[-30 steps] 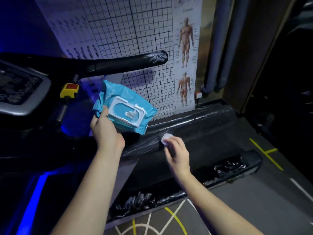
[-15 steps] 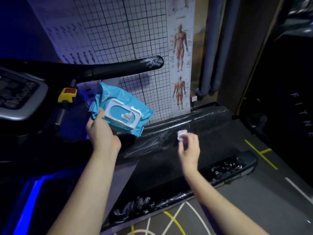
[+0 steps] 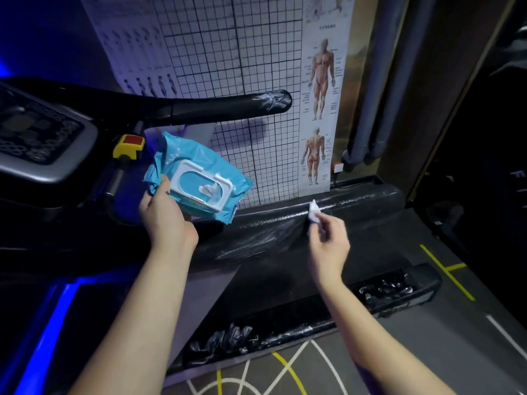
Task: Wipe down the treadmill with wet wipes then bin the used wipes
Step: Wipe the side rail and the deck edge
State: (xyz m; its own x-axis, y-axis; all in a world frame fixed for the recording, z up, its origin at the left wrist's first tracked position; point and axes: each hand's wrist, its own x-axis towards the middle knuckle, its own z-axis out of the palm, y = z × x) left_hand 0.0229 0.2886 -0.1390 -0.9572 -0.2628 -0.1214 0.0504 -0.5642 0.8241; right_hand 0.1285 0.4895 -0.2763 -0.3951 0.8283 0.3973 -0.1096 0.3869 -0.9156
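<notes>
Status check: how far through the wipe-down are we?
Done: one wipe is out of the pack. In hand: right hand pinches it by the side rail; left hand holds the wipe pack, another sheet poking out. Left: binning; no bin in view. How much is wiped, I cannot tell.

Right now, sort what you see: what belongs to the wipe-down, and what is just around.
Job: treadmill; blue wipes pack, gripped by left hand; white wipe, pinched in right hand.
Just around: anatomy poster; grid chart; grey pipes; yellow floor lines.
</notes>
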